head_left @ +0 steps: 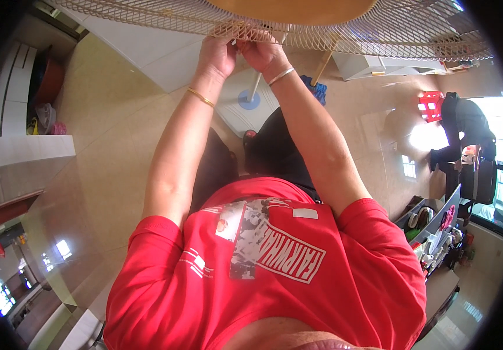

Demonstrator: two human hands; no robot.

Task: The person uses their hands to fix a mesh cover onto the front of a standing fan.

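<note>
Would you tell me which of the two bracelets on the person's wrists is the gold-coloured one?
The gold bracelet is on the left wrist, on the arm at picture left; the bracelet on the right wrist is silver. Both hands grip the wire fan guard above.

The fan guard (146, 17) at the top of the frame is thin, cream-coated wire mesh. Glossy beige tiles cover the floor (111, 151). The red shirt (275, 274) is matt cloth.

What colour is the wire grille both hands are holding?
The wire grille is cream-white, seen best in the head view.
</note>
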